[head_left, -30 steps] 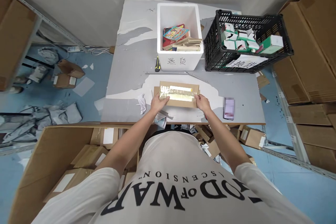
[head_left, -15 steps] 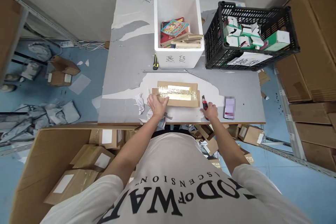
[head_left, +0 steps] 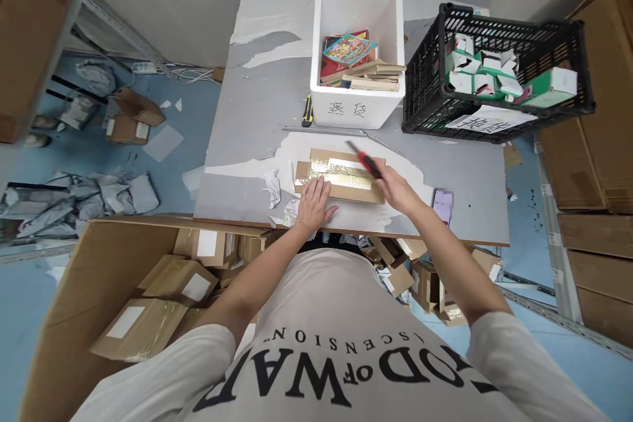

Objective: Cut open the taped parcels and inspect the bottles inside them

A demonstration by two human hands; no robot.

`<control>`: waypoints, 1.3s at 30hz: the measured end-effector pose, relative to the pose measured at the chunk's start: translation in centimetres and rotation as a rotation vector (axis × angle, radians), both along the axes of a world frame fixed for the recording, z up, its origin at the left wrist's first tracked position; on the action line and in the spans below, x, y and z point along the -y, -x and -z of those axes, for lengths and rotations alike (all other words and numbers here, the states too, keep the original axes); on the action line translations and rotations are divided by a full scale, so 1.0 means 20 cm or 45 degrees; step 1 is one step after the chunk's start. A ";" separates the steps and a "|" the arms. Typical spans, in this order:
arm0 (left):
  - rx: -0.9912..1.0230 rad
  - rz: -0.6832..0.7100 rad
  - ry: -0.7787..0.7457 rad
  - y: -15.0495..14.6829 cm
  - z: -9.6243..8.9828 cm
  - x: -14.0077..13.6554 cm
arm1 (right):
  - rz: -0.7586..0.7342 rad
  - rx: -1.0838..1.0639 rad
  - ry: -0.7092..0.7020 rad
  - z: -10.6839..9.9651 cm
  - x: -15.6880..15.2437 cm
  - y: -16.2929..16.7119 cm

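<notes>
A small taped cardboard box [head_left: 346, 192] with pale labels lies flat near the table's front edge. My left hand [head_left: 315, 204] rests on its near left part, fingers stretched out. In my right hand [head_left: 398, 190] is a red and black utility knife [head_left: 368, 163], held over the box's right side with its tip pointing away to the left. Crumpled paper [head_left: 271, 188] lies left of the box. A phone [head_left: 443, 205] sits to the right of my right hand.
A white foam bin [head_left: 359, 109] with books stands behind the box, a yellow and black cutter [head_left: 307, 111] beside it. To its right is a black crate [head_left: 425, 89] of small green and white cartons. A large open carton [head_left: 64, 297] with boxes stands at lower left.
My right hand has lifted the utility knife off the table and brought it left over the box. My left hand has shifted onto the box with flatter fingers. The view has swung slightly.
</notes>
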State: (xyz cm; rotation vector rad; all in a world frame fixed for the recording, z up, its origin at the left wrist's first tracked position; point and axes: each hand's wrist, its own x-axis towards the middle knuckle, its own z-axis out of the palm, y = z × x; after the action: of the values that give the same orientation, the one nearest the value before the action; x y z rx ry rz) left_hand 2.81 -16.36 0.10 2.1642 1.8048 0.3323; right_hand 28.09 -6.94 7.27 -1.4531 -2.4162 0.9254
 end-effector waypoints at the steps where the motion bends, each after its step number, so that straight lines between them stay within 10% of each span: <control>1: 0.005 -0.001 0.016 0.00 0.01 0.00 | -0.211 0.095 -0.024 -0.04 -0.05 0.09; 6: -0.005 -0.012 0.026 0.00 0.03 -0.02 | -0.693 0.441 -0.125 -0.09 -0.20 0.36; 13: -0.003 -0.006 0.021 -0.01 0.03 0.00 | -0.727 0.597 -0.155 -0.12 -0.18 0.32; 26: 0.019 0.000 0.062 0.00 0.03 -0.03 | -0.335 0.700 -0.042 -0.23 -0.10 -0.38; 32: -0.124 0.019 0.026 -0.01 0.00 -0.04 | -0.434 0.800 -0.187 -0.28 -0.01 -0.48; 39: -0.157 0.099 -0.045 0.06 -0.08 -0.18 | 0.349 -0.010 -0.036 -0.12 0.23 -0.58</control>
State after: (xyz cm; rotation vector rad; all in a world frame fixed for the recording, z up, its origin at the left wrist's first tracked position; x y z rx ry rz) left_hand 1.68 -12.71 1.65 2.3192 1.7848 0.2189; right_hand 39.79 -11.64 9.67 -1.7100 -2.1419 0.8277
